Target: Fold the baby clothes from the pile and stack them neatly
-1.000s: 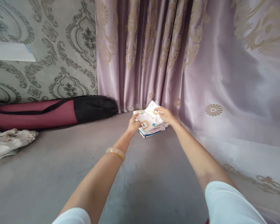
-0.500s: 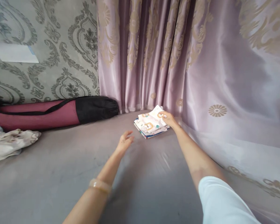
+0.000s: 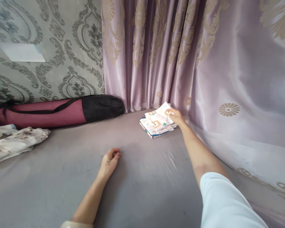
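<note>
The right arm reaches forward from the lower right, nearly straight, its white sleeve (image 3: 225, 199) ending above the elbow; the right hand (image 3: 176, 116) comes down at the far right edge of a folded cloth (image 3: 160, 118), palm lowered and fingers aimed leftward across the print; thumb and fingers touch the cloth there, though whether they pinch it or merely press on it I cannot tell; the left forearm slants up from the lower left, and the left hand (image 3: 110, 161) lies low over the grey sheet (image 3: 68, 171), well apart from the cloth, its back turned up and its fingers loosely bent toward the right; whether those fingertips meet I cannot tell; the folded cloth sits on top of a stack (image 3: 146, 127) on the sheet, near the foot of the purple curtain (image 3: 154, 63); both lie flat and askew, one corner pointing back toward the person; the cloth's slightly longer axis seems to run from near left to far right, its right end partly hidden by the hand.
</note>
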Demonstrator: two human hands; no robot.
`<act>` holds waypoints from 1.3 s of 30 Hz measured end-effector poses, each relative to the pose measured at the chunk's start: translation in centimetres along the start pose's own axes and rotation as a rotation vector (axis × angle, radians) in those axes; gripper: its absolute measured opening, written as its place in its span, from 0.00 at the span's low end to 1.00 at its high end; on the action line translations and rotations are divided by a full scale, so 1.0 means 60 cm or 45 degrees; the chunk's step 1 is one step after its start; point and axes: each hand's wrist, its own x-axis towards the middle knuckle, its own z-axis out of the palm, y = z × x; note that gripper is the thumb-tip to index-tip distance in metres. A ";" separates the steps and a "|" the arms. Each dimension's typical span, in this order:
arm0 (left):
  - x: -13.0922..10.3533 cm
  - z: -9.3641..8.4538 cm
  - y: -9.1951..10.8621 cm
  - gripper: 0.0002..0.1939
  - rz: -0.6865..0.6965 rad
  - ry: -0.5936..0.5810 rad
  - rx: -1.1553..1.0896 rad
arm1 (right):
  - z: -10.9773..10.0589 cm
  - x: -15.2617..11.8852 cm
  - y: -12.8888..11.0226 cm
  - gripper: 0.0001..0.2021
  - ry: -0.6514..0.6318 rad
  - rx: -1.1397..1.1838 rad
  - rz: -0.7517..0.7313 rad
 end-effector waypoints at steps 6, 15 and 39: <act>0.004 0.002 -0.007 0.14 0.074 0.024 0.041 | 0.018 -0.007 0.007 0.24 0.082 -0.116 0.062; 0.004 0.002 -0.007 0.13 0.081 0.027 0.045 | 0.034 -0.036 -0.007 0.20 0.108 -0.311 0.002; 0.007 0.006 -0.012 0.16 0.069 0.048 0.100 | 0.120 0.026 -0.097 0.60 -0.475 -0.623 0.750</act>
